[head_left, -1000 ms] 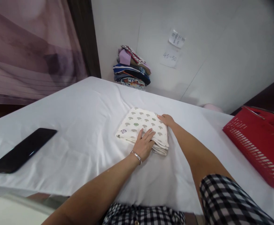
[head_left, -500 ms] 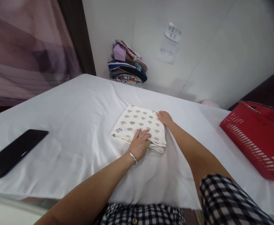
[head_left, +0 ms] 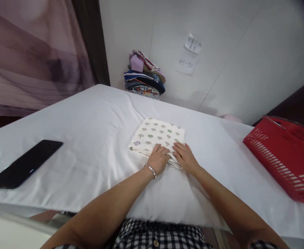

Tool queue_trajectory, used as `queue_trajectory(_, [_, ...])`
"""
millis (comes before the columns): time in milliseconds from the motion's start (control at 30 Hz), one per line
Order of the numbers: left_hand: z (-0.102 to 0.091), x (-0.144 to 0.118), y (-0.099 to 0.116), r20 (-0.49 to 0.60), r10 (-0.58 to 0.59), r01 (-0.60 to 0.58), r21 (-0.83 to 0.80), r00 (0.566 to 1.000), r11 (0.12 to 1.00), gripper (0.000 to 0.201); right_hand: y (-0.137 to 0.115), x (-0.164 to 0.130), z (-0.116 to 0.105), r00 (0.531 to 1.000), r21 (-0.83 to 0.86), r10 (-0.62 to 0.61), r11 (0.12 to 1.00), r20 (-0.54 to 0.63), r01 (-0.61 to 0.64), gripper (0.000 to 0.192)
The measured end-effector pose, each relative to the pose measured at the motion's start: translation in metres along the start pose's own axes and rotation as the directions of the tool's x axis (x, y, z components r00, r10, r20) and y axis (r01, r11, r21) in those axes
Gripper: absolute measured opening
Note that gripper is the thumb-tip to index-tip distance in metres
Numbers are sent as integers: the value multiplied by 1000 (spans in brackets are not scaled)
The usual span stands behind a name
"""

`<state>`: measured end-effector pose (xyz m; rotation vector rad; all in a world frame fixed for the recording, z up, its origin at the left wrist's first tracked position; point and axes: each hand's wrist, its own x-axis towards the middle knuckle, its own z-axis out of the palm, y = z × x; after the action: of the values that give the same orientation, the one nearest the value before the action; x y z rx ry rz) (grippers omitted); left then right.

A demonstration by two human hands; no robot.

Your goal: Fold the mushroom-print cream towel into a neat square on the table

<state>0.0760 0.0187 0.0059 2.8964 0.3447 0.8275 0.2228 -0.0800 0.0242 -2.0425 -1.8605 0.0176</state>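
Observation:
A folded white cloth (head_left: 155,133) with grey mushroom prints and a few green and purple outlined ones lies flat on the white-covered table. My left hand (head_left: 159,159), with a silver bracelet at the wrist, rests on the cloth's near edge, fingers laid over the top layer. Beside it, my right hand (head_left: 186,157) lies on the near right corner, its fingers stretched across the fabric. The two hands almost meet. Layers of the fold show at the near edge between and under them; part of that edge is hidden by the fingers.
A black flat slab (head_left: 27,164) like a tablet lies at the left. On the right stands a red plastic basket (head_left: 279,155) with a metal handle. A pile of folded fabrics (head_left: 145,76) is against the wall behind the table, below handwritten paper notes (head_left: 187,64).
My right hand has moved from the cloth's far right edge toward me, to its near right corner. My left hand stays at the near edge. The camera view has shifted slightly.

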Motion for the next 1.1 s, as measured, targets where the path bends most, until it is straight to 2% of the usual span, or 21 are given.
queue_trajectory(100, [-1,0,0,1,-19,19,2,1000,1000,16,-12,-7,-5,995,25,-93,995,-25,93,35])
queue_trajectory(200, [-4,0,1,-5,-40,40,6,999,999,13,-18,-9,-3,981,53,-195,979,-5,195,48])
queue_trajectory(300, [-9,-2,1,-13,-60,61,29,998,998,14,-17,-8,3,974,15,-226,974,-7,226,53])
queue_trajectory(400, [-16,-5,-4,-11,-112,112,70,994,991,16,-14,-6,6,983,-26,-175,984,-48,174,52])
queue_trajectory(467, [-21,-10,-11,-29,-188,190,120,982,974,20,-13,-4,5,990,-36,-123,992,-67,121,49])
queue_trajectory(600, [-35,-23,-28,-94,-349,362,228,932,904,24,-10,-2,2,996,-24,-85,996,-38,85,41])
queue_trajectory(733, [-47,-36,-42,-125,-437,454,297,891,840,24,-10,0,1,997,-19,-72,997,3,72,39])
queue_trajectory(833, [-51,-42,-48,-116,-453,465,317,884,827,24,-12,1,-5,997,-19,-72,997,42,73,37])
queue_trajectory(967, [-50,-44,-52,-94,-404,412,313,910,856,25,-17,10,-20,982,72,-103,993,160,92,32])
queue_trajectory(1033, [-47,-43,-54,-88,-377,386,295,922,874,26,-18,22,-25,973,171,-108,983,203,73,31])
queue_trajectory(1100, [-46,-42,-56,-91,-370,380,282,925,881,27,-18,43,-24,976,242,-98,969,192,50,33])
